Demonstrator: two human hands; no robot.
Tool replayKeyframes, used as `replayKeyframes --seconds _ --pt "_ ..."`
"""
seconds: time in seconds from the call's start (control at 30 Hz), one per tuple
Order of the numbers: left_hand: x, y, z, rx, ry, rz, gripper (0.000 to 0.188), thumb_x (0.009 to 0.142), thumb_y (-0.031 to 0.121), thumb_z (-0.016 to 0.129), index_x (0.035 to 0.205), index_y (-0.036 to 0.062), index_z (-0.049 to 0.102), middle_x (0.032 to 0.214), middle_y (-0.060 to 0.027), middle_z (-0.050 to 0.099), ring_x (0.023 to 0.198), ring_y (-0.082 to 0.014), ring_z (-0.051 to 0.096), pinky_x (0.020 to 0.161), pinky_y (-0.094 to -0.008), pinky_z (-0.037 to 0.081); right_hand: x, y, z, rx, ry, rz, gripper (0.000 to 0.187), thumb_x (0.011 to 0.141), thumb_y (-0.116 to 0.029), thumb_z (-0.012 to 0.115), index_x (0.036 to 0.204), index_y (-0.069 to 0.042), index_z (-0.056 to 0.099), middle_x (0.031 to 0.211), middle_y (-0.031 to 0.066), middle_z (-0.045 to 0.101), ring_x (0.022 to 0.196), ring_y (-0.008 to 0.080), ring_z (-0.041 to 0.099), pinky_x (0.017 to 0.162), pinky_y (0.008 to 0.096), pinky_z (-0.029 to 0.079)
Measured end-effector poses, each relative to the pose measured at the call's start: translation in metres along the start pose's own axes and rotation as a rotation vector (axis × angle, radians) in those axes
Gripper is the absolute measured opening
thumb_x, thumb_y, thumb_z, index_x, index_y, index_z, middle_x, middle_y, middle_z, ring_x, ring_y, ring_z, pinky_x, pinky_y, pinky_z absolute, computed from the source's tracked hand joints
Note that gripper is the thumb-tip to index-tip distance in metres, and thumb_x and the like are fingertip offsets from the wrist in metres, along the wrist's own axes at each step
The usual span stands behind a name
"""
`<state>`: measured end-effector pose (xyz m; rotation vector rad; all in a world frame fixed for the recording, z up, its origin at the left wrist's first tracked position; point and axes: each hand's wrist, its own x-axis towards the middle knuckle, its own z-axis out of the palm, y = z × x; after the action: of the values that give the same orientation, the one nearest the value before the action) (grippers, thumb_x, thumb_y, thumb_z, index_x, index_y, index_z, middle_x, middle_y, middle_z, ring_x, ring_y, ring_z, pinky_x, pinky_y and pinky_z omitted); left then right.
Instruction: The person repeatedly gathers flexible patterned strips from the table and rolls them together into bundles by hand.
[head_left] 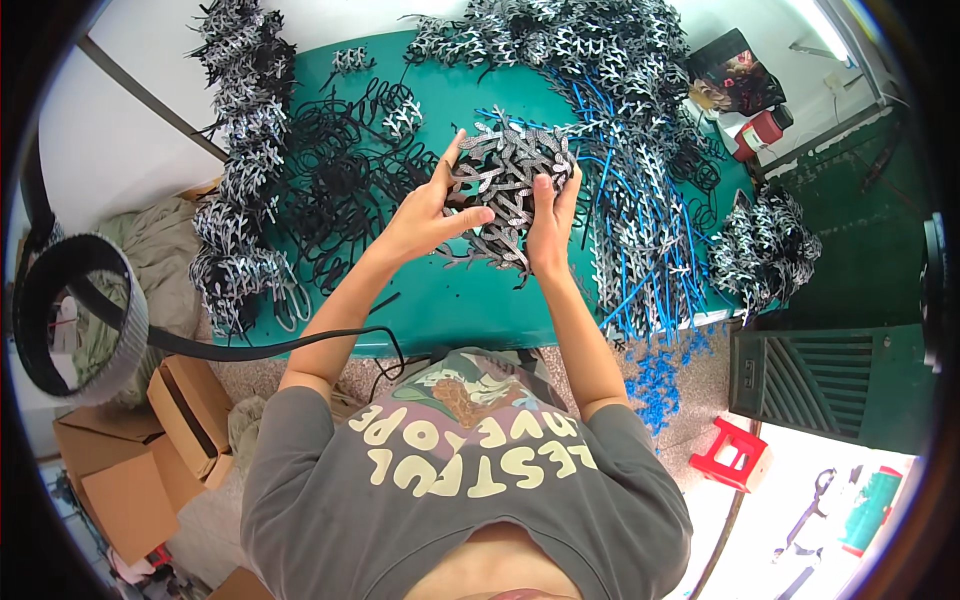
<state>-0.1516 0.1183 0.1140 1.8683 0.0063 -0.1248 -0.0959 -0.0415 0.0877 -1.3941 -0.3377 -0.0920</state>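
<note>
Over the middle of the green table (480,325), a bundle of black and silver leaf-shaped trim (510,165) is held between my two hands. My left hand (432,212) grips its left side, the thumb lying across the front and the index finger reaching up along the edge. From the right, my right hand (548,222) presses its thumb onto the bundle, with the fingers behind it. Parts of both hands' fingers are hidden by the trim. Tangled black cords (345,160) lie left of the bundle. Leaf strips mixed with blue cords (640,230) spread out to its right.
Piled leaf trim lines the table's left side (250,150), far side (560,40) and right corner (765,250). A red container (765,132) stands at the back right. Blue scraps (655,385) and a red stool (728,455) are on the floor; cardboard boxes (130,490) sit lower left.
</note>
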Motion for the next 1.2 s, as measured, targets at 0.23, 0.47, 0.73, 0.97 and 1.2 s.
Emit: replayKeyframes --seconds 0.23,0.47,0.73,0.97,1.2 --pt "0.000 -0.009 -0.001 -0.230 0.008 0.127 0.096 0.078 0.018 0.066 0.143 0.0138 -0.004 0.125 -0.0126 0.043 0.080 -0.0112 0.049 0.062 -0.0231 0.043 0.006 0.002 0.000 0.028 -0.014 0.097 0.049 0.091 -0.035 0.047 0.124 -0.001 0.033 0.112 0.0131 0.049 0.102 0.0189 0.046 0.091 0.0305 0.036" --pt "-0.005 -0.003 -0.008 -0.422 0.038 0.218 0.100 0.071 0.004 0.070 0.143 0.0143 0.001 0.129 -0.0157 0.038 0.110 -0.0239 0.049 0.088 -0.0323 0.044 0.010 0.001 -0.005 0.112 -0.133 0.238 0.067 0.080 -0.037 0.062 0.128 -0.001 0.030 0.118 0.0136 0.045 0.108 0.0210 0.044 0.095 0.0328 0.034" --pt "-0.008 0.002 -0.012 -0.397 0.119 0.222 0.095 0.073 0.006 0.070 0.142 0.0049 0.004 0.136 -0.0183 0.028 0.114 -0.0210 0.044 0.094 -0.0325 0.039 0.012 -0.022 -0.024 0.013 -0.479 0.287 0.119 0.050 -0.012 0.080 0.138 -0.003 0.001 0.132 0.0160 0.034 0.122 0.0256 0.036 0.103 0.0350 0.028" --pt "-0.006 -0.005 0.000 -0.421 0.137 0.235 0.090 0.076 0.006 0.067 0.142 0.0101 0.007 0.137 -0.0151 0.026 0.117 -0.0229 0.042 0.093 -0.0331 0.040 0.010 -0.020 -0.026 -0.028 -0.523 0.233 0.133 0.047 -0.010 0.084 0.138 -0.004 -0.013 0.133 0.0194 0.033 0.122 0.0270 0.036 0.103 0.0363 0.028" --pt "-0.008 -0.012 0.009 -0.356 0.057 0.193 0.099 0.077 0.008 0.067 0.142 0.0145 -0.007 0.139 -0.0172 0.023 0.122 -0.0285 0.037 0.094 -0.0357 0.039 0.003 -0.002 -0.022 0.024 -0.452 0.111 0.136 0.049 -0.009 0.086 0.137 -0.010 -0.018 0.132 0.0215 0.033 0.122 0.0278 0.037 0.102 0.0389 0.031"
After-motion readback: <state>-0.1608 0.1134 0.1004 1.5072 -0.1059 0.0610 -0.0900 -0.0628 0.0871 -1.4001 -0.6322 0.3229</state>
